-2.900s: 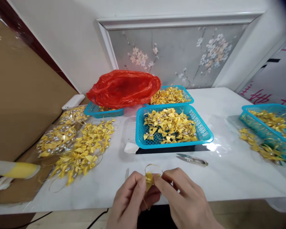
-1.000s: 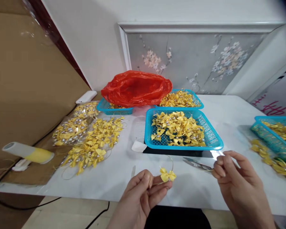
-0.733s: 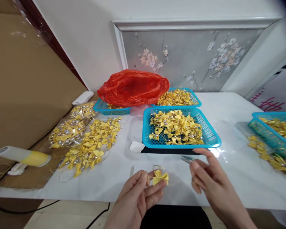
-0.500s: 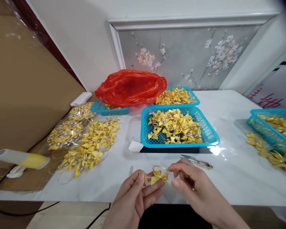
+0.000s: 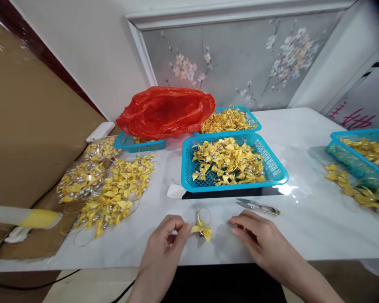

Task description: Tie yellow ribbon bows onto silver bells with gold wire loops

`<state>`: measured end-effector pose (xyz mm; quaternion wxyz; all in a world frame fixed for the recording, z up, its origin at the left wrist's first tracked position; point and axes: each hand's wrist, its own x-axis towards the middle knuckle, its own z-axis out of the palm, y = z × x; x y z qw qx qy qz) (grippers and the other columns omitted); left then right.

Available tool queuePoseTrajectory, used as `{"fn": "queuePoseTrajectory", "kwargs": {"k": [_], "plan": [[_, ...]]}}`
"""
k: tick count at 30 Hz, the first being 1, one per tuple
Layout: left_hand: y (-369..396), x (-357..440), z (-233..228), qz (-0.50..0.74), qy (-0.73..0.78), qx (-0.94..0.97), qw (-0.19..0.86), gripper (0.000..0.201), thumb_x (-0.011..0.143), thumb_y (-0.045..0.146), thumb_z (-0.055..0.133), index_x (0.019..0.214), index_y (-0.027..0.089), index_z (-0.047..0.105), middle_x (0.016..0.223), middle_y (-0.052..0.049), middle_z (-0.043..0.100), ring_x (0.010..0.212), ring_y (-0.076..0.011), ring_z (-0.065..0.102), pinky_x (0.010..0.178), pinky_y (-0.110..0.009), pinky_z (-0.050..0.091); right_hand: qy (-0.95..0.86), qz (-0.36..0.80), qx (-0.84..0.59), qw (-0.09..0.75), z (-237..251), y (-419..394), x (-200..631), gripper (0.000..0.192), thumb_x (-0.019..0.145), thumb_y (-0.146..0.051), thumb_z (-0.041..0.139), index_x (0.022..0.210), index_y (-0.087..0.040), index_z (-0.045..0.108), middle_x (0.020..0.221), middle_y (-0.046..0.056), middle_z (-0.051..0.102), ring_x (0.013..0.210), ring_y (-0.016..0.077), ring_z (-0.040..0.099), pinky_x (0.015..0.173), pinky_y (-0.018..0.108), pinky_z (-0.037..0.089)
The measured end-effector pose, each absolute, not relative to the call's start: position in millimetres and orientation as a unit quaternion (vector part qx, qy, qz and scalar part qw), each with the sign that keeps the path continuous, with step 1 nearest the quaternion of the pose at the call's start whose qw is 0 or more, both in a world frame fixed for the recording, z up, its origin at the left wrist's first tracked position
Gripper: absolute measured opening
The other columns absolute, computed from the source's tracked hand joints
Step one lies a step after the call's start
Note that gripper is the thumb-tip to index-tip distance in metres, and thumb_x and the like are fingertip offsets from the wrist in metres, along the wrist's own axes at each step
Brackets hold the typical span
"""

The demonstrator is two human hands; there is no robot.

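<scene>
White marble table (image 5: 303, 227); floral wall panel (image 5: 227, 63) behind; left hand (image 5: 164, 240) pinches yellow bow (image 5: 202, 229), right hand (image 5: 259, 240) loose, empty.

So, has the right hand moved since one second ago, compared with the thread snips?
Yes. The right hand came in leftward: it was at the snips' right end, now it rests below the thread snips, nearer the bow.

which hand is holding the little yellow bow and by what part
The left hand pinches the yellow bow by its left wing tip between thumb and forefinger. The right hand holds nothing, fingertips resting on the table.
</scene>
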<state>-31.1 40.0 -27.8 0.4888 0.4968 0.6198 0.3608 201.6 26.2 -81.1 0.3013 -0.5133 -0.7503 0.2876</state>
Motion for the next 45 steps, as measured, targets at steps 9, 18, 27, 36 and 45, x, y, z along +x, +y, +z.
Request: {"fn": "queuePoseTrajectory", "kwargs": {"k": [9, 18, 27, 36, 45], "plan": [[46.1, -30.6, -41.1, 0.379, 0.618, 0.394, 0.565, 0.026, 0.081, 0.04, 0.07, 0.069, 0.018, 0.062, 0.071, 0.0, 0.061, 0.069, -0.0147, 0.054, 0.067, -0.024, 0.047, -0.782, 0.242, -0.51, 0.263, -84.7, 25.8, 193.1, 0.027, 0.096, -0.016, 0.045, 0.082, -0.023, 0.068, 0.076, 0.002, 0.066, 0.067, 0.017, 0.066, 0.06, 0.027, 0.05], [48.4, -36.3, -34.5, 0.333, 0.571, 0.416, 0.625, 0.033, 0.088, 0.043, 0.061, 0.067, 0.019, 0.049, 0.062, 0.006, 0.047, 0.053, -0.0088, 0.035, 0.049, -0.019, 0.028, -0.776, 0.193, -0.519, 0.302, -81.8, 23.3, 208.4, 0.028, 0.097, -0.019, 0.043, 0.076, -0.02, 0.061, 0.066, 0.001, 0.058, 0.057, 0.0163, 0.061, 0.053, 0.028, 0.044], [52.0, -28.2, -27.5, 0.22, 0.548, 0.519, 0.618, 0.035, 0.079, 0.039, 0.072, 0.106, 0.017, 0.065, 0.059, 0.01, 0.038, 0.054, -0.0106, 0.032, 0.051, -0.023, 0.023, -0.779, 0.12, -0.482, 0.384, -65.0, 19.9, 212.9, 0.013, 0.095, -0.013, 0.052, 0.087, -0.019, 0.06, 0.07, 0.002, 0.057, 0.058, 0.0152, 0.058, 0.054, 0.028, 0.043], [49.9, -13.8, -33.3, 0.169, 0.483, 0.518, 0.686, 0.038, 0.08, 0.048, 0.067, 0.059, 0.019, 0.055, 0.056, 0.008, 0.028, 0.053, -0.0105, 0.02, 0.049, -0.028, 0.014, -0.802, 0.082, -0.447, 0.388, -52.1, 22.6, 215.9, 0.011, 0.093, -0.008, 0.054, 0.094, -0.018, 0.06, 0.07, 0.002, 0.055, 0.059, 0.0154, 0.056, 0.052, 0.028, 0.041], [41.9, 0.2, -26.4, 0.171, 0.491, 0.606, 0.602, 0.034, 0.083, 0.032, 0.061, 0.054, 0.02, 0.048, 0.064, 0.004, 0.04, 0.064, -0.0152, 0.037, 0.061, -0.031, 0.025, -0.813, 0.078, -0.451, 0.36, -53.6, 22.8, 223.9, 0.011, 0.094, -0.012, 0.052, 0.089, -0.018, 0.059, 0.068, 0.002, 0.055, 0.058, 0.0156, 0.056, 0.053, 0.029, 0.042]]}}
